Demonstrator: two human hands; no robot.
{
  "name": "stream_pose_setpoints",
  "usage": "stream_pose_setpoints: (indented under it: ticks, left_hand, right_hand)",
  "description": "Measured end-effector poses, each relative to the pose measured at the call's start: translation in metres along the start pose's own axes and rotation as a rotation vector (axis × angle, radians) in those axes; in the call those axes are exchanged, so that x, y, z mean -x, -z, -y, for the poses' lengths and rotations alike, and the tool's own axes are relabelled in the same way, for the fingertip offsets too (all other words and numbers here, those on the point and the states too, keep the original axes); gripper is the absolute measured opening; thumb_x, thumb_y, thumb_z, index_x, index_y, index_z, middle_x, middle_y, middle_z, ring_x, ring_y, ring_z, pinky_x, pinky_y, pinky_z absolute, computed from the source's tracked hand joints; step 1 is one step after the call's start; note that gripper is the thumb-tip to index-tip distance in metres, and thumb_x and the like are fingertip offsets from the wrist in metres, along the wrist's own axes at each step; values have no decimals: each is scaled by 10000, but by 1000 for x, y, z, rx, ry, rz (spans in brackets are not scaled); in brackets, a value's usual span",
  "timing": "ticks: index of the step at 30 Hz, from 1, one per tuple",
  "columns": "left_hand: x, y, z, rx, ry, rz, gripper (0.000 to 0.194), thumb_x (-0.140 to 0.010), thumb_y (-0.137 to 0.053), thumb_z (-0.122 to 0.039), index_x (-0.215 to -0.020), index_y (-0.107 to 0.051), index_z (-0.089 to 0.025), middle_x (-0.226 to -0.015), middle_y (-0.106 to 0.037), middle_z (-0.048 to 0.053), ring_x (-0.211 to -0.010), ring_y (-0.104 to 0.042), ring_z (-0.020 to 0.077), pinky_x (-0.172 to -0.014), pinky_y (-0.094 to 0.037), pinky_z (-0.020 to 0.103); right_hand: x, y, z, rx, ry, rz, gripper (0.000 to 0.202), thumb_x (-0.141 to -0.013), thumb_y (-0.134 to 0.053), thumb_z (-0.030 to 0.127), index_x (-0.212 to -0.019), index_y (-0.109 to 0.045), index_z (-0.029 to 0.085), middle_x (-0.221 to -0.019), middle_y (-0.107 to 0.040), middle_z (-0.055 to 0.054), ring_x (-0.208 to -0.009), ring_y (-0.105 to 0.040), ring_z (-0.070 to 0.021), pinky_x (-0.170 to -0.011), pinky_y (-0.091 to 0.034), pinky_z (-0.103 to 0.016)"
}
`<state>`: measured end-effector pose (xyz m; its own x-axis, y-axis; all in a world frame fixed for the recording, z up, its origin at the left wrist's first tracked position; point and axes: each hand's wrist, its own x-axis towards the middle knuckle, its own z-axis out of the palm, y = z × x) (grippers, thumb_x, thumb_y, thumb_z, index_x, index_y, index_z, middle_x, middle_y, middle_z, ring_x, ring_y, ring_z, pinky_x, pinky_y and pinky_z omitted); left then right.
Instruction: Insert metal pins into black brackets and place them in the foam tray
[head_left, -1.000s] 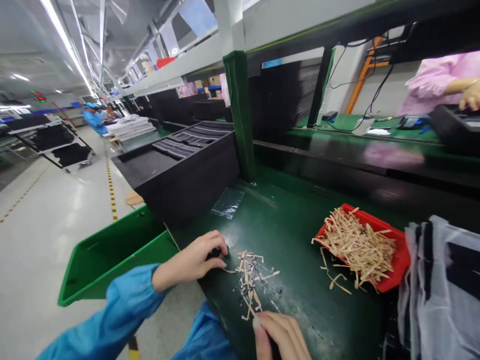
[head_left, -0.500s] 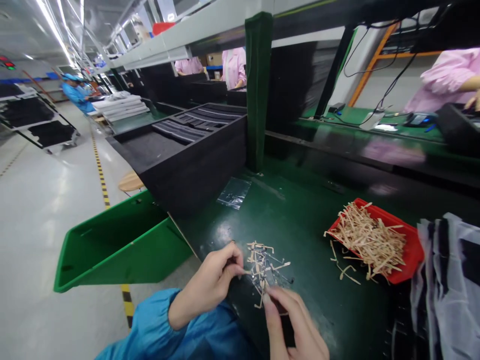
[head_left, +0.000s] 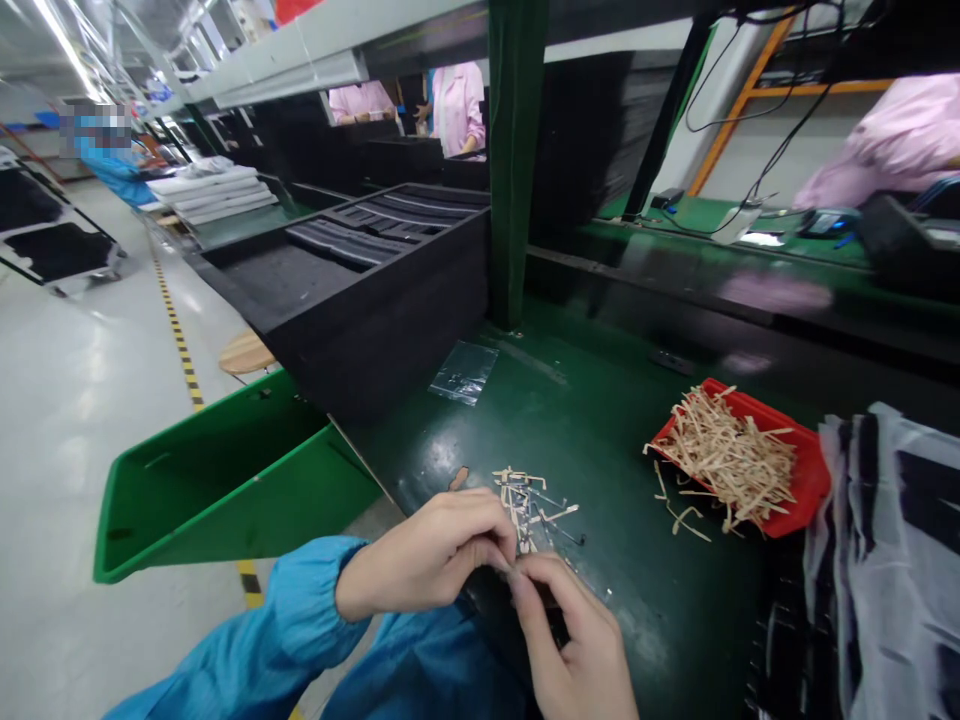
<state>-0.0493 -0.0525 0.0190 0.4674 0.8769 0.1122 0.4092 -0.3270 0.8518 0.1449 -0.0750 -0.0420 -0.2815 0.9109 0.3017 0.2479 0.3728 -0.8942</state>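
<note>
I see the left hand (head_left: 435, 555) and right hand (head_left: 589, 645) meet by the near edge of the table (head_left: 600, 430), fingers pinched together; I can't tell on what. The little strips (head_left: 534, 508) lie just past, with wide room right, toward the red bin (head_left: 814, 475).

Looking forward and down from the wearer's head, above and behind the left hand (head_left: 431, 550) and the right hand (head_left: 574, 630). Sitting near to both, yet taking in a wide sweep around them. Facing across the green bench top (head_left: 585, 420) beyond the hands, reaching to the pale floor (head_left: 90, 360) at their left and the red tray (head_left: 810, 478) at their right.
</note>
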Motion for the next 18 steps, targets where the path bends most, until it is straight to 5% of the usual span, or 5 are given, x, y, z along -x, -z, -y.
stream_pose_setpoints:
  ticks: [4, 9, 18]
  left_hand:
    - [1, -4, 4, 10, 66, -56, 199, -1001, -532, -51, -925, -628, -208, -874, -669, -24, -851, -626, 120, -948, -463, 270]
    - [3, -7, 9, 51, 66, -61, 177, -998, -556, -61, -969, -647, -210, -911, -685, -17, -842, -627, 114, -814, -479, 218]
    - [6, -6, 9, 31, 142, -70, 116, -988, -603, -116, -1018, -647, -219, -955, -687, -8, -865, -630, 143, -817, -490, 258]
  right_hand:
    - [1, 0, -1, 30, -56, -69, 152, -1016, -551, 249, -944, -686, 244, -857, -749, 9, -719, -733, -97, -672, -555, -106]
    - [1, 1, -5, 25, -75, -35, 188, -1000, -595, 262, -1156, -699, 258, -971, -787, -6, -793, -767, -112, -714, -576, -114]
    - [2, -4, 9, 14, -73, -60, 208, -1021, -538, 261, -877, -687, 238, -791, -711, 6, -684, -702, -115, -655, -538, -155]
